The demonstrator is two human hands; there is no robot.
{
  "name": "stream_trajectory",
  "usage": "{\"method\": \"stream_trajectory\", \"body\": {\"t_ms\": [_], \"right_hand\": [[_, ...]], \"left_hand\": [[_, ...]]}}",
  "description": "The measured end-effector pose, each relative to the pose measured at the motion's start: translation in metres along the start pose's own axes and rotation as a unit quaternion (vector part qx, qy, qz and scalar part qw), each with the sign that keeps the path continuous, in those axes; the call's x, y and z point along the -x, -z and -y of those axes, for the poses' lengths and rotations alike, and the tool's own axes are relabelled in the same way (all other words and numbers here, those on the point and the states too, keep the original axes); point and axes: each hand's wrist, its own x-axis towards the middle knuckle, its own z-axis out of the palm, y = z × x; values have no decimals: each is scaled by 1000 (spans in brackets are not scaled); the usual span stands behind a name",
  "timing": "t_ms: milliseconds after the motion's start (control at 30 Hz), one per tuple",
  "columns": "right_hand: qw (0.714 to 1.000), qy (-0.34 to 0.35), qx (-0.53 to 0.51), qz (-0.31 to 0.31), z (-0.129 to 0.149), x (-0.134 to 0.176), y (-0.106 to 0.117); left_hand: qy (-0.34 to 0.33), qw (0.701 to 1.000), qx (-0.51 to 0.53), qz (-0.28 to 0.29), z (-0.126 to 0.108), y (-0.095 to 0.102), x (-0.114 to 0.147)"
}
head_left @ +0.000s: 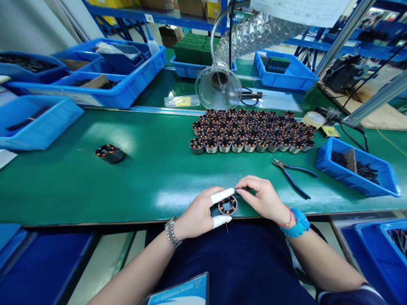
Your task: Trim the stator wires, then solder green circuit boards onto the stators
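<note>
A round motor stator with copper windings stands at the table's front edge. My left hand, with white covers on thumb and index finger, is closed around it. A thin wire hangs below the stator near the thumb. My right hand is pinched at the stator's upper right, close to the left index fingertip; what lies between its fingers is too small to make out. Tiny pale bits are scattered on the green table just beyond the fingertips. Blue-handled cutters lie to the right of my right hand.
Several rows of stators stand beyond my hands, and a single stator sits at left. A blue bin of black pieces is at right. Behind the rows hangs a clear fume hood. Blue trays fill the back left.
</note>
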Motion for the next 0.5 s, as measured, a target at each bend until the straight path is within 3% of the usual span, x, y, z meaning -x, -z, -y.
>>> {"method": "stream_trajectory", "body": {"t_ms": [267, 433, 500], "right_hand": [[999, 24, 32, -14, 1, 1, -1], [966, 153, 209, -27, -9, 4, -13], [959, 168, 226, -14, -11, 5, -15]], "left_hand": [[-4, 1000, -4, 0, 1, 0, 0], [-1, 1000, -8, 9, 1, 0, -1], [10, 1000, -16, 14, 0, 0, 0]]}}
